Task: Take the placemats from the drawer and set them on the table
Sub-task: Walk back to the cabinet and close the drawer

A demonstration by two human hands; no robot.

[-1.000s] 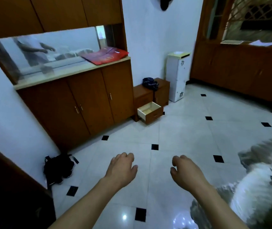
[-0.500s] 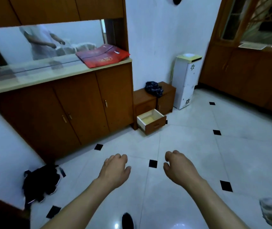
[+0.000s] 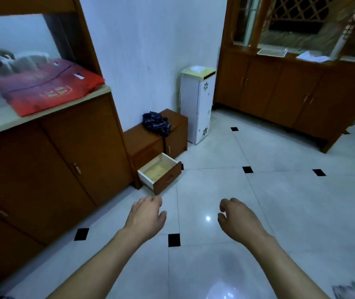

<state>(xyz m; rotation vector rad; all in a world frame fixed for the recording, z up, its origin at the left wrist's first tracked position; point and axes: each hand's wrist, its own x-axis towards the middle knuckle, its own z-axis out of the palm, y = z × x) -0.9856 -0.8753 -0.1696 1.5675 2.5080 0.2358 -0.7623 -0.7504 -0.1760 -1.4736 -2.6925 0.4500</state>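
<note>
A small wooden drawer (image 3: 161,172) stands pulled open at floor level, in a low brown cabinet (image 3: 144,141) against the white wall. Its pale inside shows a bare bottom; I see no placemat in it. My left hand (image 3: 145,217) hovers just below and left of the drawer, fingers loosely curled, holding nothing. My right hand (image 3: 235,220) hangs to the right over the floor tiles, fingers curled and apart, also holding nothing. No table is in view.
A tall wooden sideboard (image 3: 49,160) with a red bag (image 3: 47,87) on its counter fills the left. A dark cloth (image 3: 157,124) lies on the low cabinet. A white floor unit (image 3: 198,106) stands beside it. Another wooden cabinet (image 3: 297,96) lines the right wall.
The view has moved forward and turned right: the open drawer is much closer and larger. The white cloth at lower right has almost left the view. Both hands stay held out, holding nothing.
</note>
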